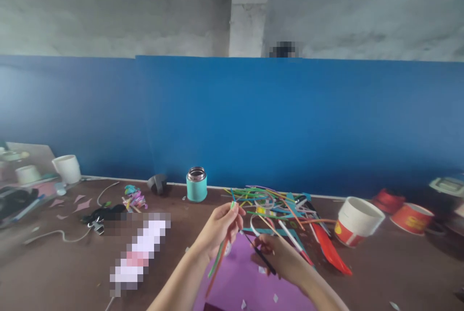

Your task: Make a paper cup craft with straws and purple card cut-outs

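Note:
My left hand (pixel 220 228) is raised over the brown table (pixel 54 272), fingers pinched on a thin bundle of coloured paper strips (pixel 218 259) that hang down, green and orange. My right hand (pixel 278 253) sits lower to the right, fingers curled around a thin dark stick-like tool (pixel 258 253). Both hands hover above a purple sheet (pixel 239 284). Just behind them lies a pile of coloured paper strips (pixel 270 200).
A teal jar (pixel 196 184) stands by the blue partition (pixel 290 117). Tipped paper cup (pixel 357 220) and red tubs (pixel 411 217) lie at right; red scissors-like item (pixel 329 250) near them. White cups (pixel 67 169), cable, binder clips (pixel 96 223) and paper scraps lie at left.

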The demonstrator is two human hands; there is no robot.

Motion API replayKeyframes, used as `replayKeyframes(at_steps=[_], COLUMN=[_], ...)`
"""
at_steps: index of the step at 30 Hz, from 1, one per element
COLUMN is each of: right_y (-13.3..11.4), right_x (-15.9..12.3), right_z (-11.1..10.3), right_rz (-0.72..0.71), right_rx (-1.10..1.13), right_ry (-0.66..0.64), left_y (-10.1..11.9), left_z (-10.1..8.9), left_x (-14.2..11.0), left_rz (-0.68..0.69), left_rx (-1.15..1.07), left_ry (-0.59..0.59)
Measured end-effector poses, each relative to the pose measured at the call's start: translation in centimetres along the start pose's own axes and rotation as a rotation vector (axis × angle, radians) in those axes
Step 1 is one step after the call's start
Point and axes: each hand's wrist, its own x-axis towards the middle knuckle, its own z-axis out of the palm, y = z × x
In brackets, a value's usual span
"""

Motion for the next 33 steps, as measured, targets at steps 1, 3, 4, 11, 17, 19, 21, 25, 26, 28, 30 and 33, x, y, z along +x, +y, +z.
replayKeyframes(at_steps=[1,3,4,11,17,19,21,25,26,28,30,33], right_y=[0.0,0.3,0.6,2.6,4.6,4.9,5.0,4.8,4.8,4.7,4.1,2.2], right_x=[0.1,0.3,0.4,1.5,2.6,3.0,3.2,3.2,3.1,2.9,2.6,2.5], right_z=[0.0,0.2,0.4,3.4,3.8,3.7,3.7,3.8,3.7,3.0,1.9,0.7], right_rz=[-0.001,-0.017,-0.025,-0.105,-0.181,-0.165,-0.145,-0.141,-0.145,-0.162,-0.166,-0.105], right_rx=[-0.026,-0.166,-0.261,-0.500,-0.479,-0.481,-0.494,-0.465,-0.448,-0.412,-0.373,-0.227], right_ry=[0.023,0.141,0.210,0.271,0.307,0.275,0.272,0.284,0.252,0.159,0.089,0.058], left_y=[-0.1,-0.2,-0.2,-0.8,-1.4,-1.6,-1.8,-1.7,-1.7,-1.4,-1.3,-1.2], left_z=[0.0,-0.2,-0.3,-0.7,-0.3,-0.3,-0.4,-0.5,-0.6,-0.9,-1.2,-1.6], left_x=[0.1,0.3,0.4,0.8,1.1,1.2,1.3,1.1,1.1,1.0,1.0,1.0], left_rz=[-0.002,-0.003,0.003,-0.064,-0.109,-0.123,-0.141,-0.145,-0.140,-0.128,-0.103,-0.043], left_rx=[-0.010,-0.068,-0.118,-0.390,-0.399,-0.390,-0.364,-0.289,-0.262,-0.193,-0.109,0.010], left_ry=[0.019,0.071,0.098,0.153,0.316,0.351,0.354,0.312,0.300,0.277,0.267,0.269])
